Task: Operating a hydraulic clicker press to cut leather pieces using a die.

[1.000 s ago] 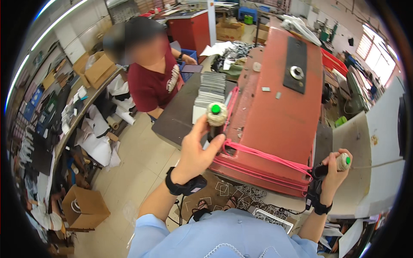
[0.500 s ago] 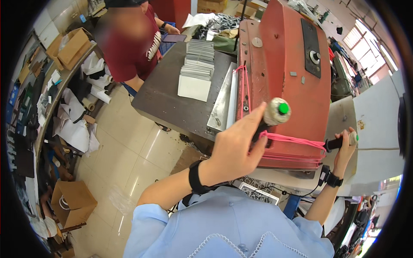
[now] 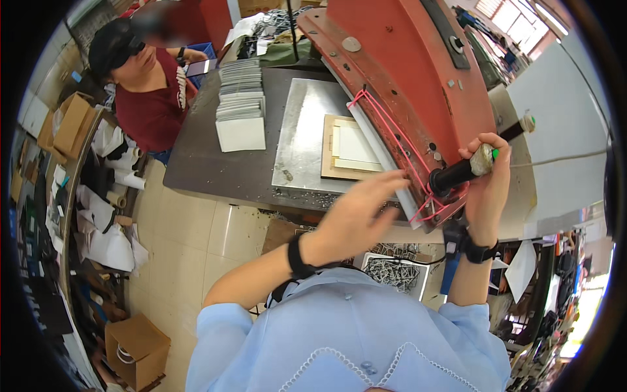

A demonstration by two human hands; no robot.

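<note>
While the left hand point(image 3: 349, 222) hovers, fingers spread, right hand point(image 3: 488, 193), fingers curled round a black handle point(image 3: 455, 175), red machine point(image 3: 405, 72) alongside

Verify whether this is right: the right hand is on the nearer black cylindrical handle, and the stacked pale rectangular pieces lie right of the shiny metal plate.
The side is wrong: the head view shows the stacked pale rectangular pieces left of the shiny metal plate. The right hand is on the nearer black cylindrical handle.

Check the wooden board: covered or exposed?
At least partly exposed: the wooden board lies in view on the silver plate, left of the red press head.
</note>
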